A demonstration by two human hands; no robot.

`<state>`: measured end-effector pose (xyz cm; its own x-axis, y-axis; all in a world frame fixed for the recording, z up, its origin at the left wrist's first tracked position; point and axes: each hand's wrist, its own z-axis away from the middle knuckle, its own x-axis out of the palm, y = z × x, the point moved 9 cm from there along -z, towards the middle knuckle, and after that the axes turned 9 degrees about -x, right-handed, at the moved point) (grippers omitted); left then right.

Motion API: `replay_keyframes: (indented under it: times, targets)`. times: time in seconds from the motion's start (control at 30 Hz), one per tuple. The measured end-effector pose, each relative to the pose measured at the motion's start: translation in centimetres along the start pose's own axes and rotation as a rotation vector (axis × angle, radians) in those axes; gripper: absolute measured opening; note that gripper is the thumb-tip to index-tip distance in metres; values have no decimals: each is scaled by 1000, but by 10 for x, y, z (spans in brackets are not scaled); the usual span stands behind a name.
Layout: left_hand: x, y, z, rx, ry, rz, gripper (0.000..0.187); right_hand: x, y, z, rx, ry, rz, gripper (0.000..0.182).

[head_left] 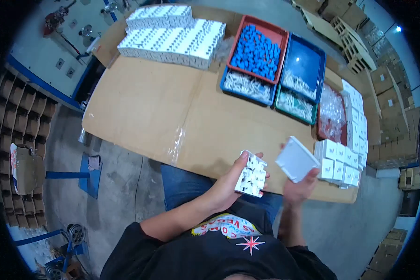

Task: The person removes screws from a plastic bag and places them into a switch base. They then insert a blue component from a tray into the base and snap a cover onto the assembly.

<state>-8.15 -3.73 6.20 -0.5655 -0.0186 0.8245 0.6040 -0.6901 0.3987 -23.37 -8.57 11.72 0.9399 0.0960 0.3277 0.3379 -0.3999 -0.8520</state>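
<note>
Frame [252, 177], white and full of small recesses, is in the left hand [228, 181], over the near edge of the desk [144, 100] and on the person's side of the red tray [269, 31]. The left hand grips it by the sides, thumb on top. The right hand [301, 189] grips a flat white cover [296, 159], tilted and apart from the frame, also on the person's side of the red tray.

The red tray holds a heap of blue parts [254, 52]. Below it, the lower blue tray [246, 97] shows its near end, full of white parts [247, 84]. Right of the red tray, the upper blue tray [305, 58] has more white parts gathered at its near end, its bottom bare beyond them. Under that one, the green tray [294, 113] also holds white parts. Farther right of the red tray, a bag tray [344, 133], red too, holds crumpled clear plastic [331, 106], with white boxes [339, 163] stacked beside it. Left of the red tray stands a block stack [172, 39], white with dark marks.
</note>
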Motion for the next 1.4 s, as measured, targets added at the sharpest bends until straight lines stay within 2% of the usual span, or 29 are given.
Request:
replay_keyframes:
  times: [0.07, 0.13, 0.17, 0.2, 0.27, 0.3, 0.33, 0.37, 0.4, 0.47, 0.5, 0.57, 0.6, 0.67, 0.7, 0.73, 0.8, 0.83, 0.9, 0.93, 1.0, 1.03, 1.1, 1.13, 1.2, 1.23, 1.3, 1.4]
  targets:
    - [-3, 11, 0, 55, -46, 4, 64, -26, -8, -22, -23, 48, -7, 72]
    - [-18, 22, -12, 139, -10, 4, 60, -52, 16, -23, 336, 237, -33, 58]
    - [-31, 28, -18, 215, 29, 23, 56, -56, 26, -23, 374, 212, -40, 38]
    - [-42, 31, -26, 213, 27, 17, 56, -56, 34, -22, 370, 216, -42, 38]
    - [-79, 46, -39, 374, 149, -75, 42, -47, 59, -7, 491, 118, -108, 39]
    - [-99, 42, -50, 365, 149, -70, 42, -48, 74, -1, 519, 22, -184, 45]
    - [-119, 50, -57, 456, 218, -238, 43, -50, 83, 2, 516, 24, -182, 45]
    - [-133, 60, -61, 552, 285, -412, 46, -50, 92, 5, 549, -9, -18, 50]
    - [-144, 61, -67, 556, 281, -418, 46, -51, 101, 7, 579, -41, 144, 55]
    - [-156, 66, -60, 661, 450, -752, 52, -60, 116, 7, 566, -45, 248, 55]
    - [-159, 67, -57, 647, 452, -757, 52, -74, 132, 9, 572, -75, 396, 54]
    - [-146, 79, -42, 815, 528, -1148, 68, -96, 159, 18, 571, -164, 606, 48]
    - [-149, 79, -40, 795, 526, -1152, 68, -100, 169, 23, 587, -153, 603, 48]
    - [-153, 82, -34, 771, 575, -1210, 83, -96, 170, 20, 390, -312, 778, 40]
    - [-143, 89, -26, 763, 587, -1359, 95, -92, 169, 20, 450, -283, 754, 40]
    - [-146, 92, -23, 755, 585, -1357, 95, -88, 165, 15, 458, -281, 756, 40]
    - [-142, 88, -13, 798, 644, -1616, 100, -77, 157, 9, 362, -438, 1007, 47]
    - [-144, 85, -13, 736, 669, -1668, 105, -77, 161, 7, 366, -437, 1010, 47]
    - [-152, 81, -18, 693, 710, -1735, 104, -73, 159, -1, 214, -385, 1001, 49]
    - [-157, 78, -23, 650, 755, -1802, 103, -72, 162, -2, 215, -389, 1006, 49]
    - [-157, 76, -33, 653, 790, -1814, 103, -61, 157, -10, 54, -432, 1121, 43]
    - [-157, 75, -35, 645, 824, -1835, 102, -62, 161, -12, 59, -437, 1122, 43]
    - [-152, 74, -40, 624, 840, -1880, 103, -55, 151, -15, -183, -367, 1158, 43]
    - [-147, 73, -43, 618, 850, -1920, 103, -56, 157, -10, -177, -375, 1161, 43]
    - [-145, 73, -45, 635, 823, -1943, 104, -82, 156, -4, -109, -166, 1099, 35]
    - [-143, 71, -45, 637, 802, -1979, 105, -87, 153, 0, -93, -154, 1126, 35]
    - [-140, 68, -45, 602, 805, -1955, 106, -106, 158, 12, 71, -1, 983, 28]
    - [-140, 74, -53, 593, 854, -1916, 110, -96, 155, 9, -12, -58, 1146, 27]
